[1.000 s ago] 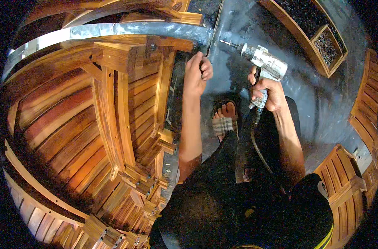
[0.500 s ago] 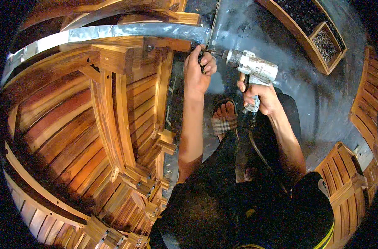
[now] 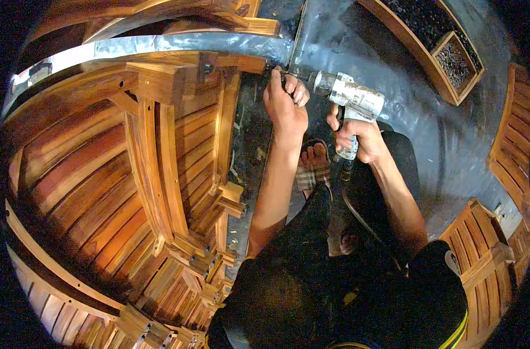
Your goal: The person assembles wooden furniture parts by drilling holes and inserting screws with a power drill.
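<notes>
My right hand (image 3: 359,138) is wrapped around the grip of a worn silver air drill (image 3: 358,98), its nose aimed left and a hose (image 3: 358,209) running down from the handle. Just left of that nose, my left hand (image 3: 286,103) has its fingers curled at the tip of the drill's bit. Something small and dark shows between those fingers, too hidden to name. Close to the left fingertips is the end of a wooden rail (image 3: 242,63), part of slatted wooden furniture (image 3: 154,157) on my left.
A metal-topped edge (image 3: 218,42) curves across the upper left. At the upper right stands a long wooden tray (image 3: 413,43) with dark small pieces, and a smaller box (image 3: 454,64) of screws in it. More slatted wooden pieces (image 3: 512,128) stand at the far right.
My left wrist has shifted a little right and its hand has turned slightly, fingers still curled. The drill in my right hand has moved slightly left.
</notes>
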`<state>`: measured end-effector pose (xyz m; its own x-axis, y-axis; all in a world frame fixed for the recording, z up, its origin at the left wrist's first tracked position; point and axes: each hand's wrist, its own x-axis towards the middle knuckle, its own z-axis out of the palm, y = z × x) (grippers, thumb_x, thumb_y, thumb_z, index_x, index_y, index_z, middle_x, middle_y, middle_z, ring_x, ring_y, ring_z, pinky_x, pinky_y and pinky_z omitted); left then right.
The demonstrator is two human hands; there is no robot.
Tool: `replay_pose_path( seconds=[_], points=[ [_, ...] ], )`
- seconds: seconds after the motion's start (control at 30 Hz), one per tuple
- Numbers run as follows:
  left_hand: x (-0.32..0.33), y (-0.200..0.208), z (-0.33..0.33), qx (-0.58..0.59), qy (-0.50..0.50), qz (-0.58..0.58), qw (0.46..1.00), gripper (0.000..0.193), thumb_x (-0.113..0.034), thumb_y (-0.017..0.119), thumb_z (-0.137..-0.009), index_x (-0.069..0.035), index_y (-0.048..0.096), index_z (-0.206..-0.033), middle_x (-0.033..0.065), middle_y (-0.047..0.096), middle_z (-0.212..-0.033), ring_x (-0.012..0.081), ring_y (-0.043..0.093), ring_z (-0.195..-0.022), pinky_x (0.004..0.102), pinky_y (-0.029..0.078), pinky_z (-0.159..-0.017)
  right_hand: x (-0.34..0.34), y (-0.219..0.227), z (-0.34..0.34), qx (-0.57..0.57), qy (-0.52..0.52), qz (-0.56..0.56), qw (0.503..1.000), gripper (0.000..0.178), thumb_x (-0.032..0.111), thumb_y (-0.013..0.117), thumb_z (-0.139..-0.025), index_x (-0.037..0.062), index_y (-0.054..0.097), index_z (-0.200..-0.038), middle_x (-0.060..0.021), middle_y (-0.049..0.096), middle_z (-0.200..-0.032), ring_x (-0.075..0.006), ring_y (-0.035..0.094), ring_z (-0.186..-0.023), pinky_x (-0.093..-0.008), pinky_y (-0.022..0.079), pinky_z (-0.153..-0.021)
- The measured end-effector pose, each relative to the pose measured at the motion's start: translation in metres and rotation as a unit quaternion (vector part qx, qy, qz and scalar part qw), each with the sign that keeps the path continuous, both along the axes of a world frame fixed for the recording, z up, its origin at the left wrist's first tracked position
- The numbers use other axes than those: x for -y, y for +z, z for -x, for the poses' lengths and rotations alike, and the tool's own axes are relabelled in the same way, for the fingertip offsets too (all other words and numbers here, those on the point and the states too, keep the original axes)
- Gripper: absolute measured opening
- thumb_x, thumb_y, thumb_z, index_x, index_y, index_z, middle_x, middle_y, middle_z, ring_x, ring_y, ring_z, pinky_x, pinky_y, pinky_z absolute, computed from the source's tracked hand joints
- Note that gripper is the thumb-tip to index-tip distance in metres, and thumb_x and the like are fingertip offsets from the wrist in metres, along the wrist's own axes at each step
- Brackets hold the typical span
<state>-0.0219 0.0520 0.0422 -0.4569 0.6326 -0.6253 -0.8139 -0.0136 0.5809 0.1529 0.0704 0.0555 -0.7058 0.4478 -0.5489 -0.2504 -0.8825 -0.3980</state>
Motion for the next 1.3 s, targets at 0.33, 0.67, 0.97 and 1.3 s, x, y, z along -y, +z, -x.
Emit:
replay_pose_path(
  seconds=[0.33, 0.67, 0.97, 1.3],
  points=[
    [0.013, 0.022, -0.003, -0.037, 0.004, -0.06, 0.998, 0.036, -0.033, 0.043, -0.099, -0.014, 0.037, -0.07, -0.0036, 0.034, -0.061, 0.009, 0.033, -0.049, 0.0244, 0.027, -0.044, 0.003, -0.003, 0.002, -0.076, 0.002, 0.042, 0.996, 0.037, -0.001, 0.055, -0.063, 0.005, 0.048, -0.099, -0.0066, 0.052, -0.079, -0.0094, 0.039, -0.039, -0.0292, 0.049, -0.044],
    [0.034, 0.024, 0.019, 0.078, 0.02, -0.101, 0.992, 0.026, -0.025, 0.04, -0.1, -0.003, 0.053, -0.105, -0.0006, 0.04, -0.068, 0.0101, 0.037, -0.055, 0.0248, 0.03, -0.048, 0.006, -0.008, 0.001, -0.138, -0.001, 0.049, 0.989, 0.037, 0.001, 0.056, -0.064, 0.0037, 0.048, -0.1, -0.0081, 0.053, -0.08, -0.0095, 0.042, -0.041, -0.0304, 0.051, -0.047],
    [0.037, 0.014, 0.039, 0.029, -0.003, -0.079, 0.996, 0.03, -0.033, 0.043, -0.1, -0.006, 0.054, -0.107, -0.0016, 0.043, -0.07, 0.0079, 0.037, -0.053, 0.023, 0.029, -0.046, 0.002, -0.009, -0.004, -0.073, 0.031, 0.0, 0.997, 0.037, 0.001, 0.057, -0.065, 0.003, 0.05, -0.101, -0.0096, 0.054, -0.081, -0.0101, 0.042, -0.042, -0.0293, 0.047, -0.045],
    [0.039, 0.01, 0.046, 0.012, -0.014, -0.014, 1.0, 0.038, -0.039, 0.047, -0.097, -0.006, 0.052, -0.114, -0.0036, 0.04, -0.069, 0.0068, 0.036, -0.054, 0.022, 0.028, -0.046, 0.003, 0.0, -0.001, -0.081, 0.035, 0.002, 0.996, 0.034, 0.001, 0.056, -0.066, 0.0011, 0.051, -0.1, -0.0097, 0.055, -0.079, -0.0107, 0.042, -0.042, -0.0289, 0.045, -0.045]
  ],
)
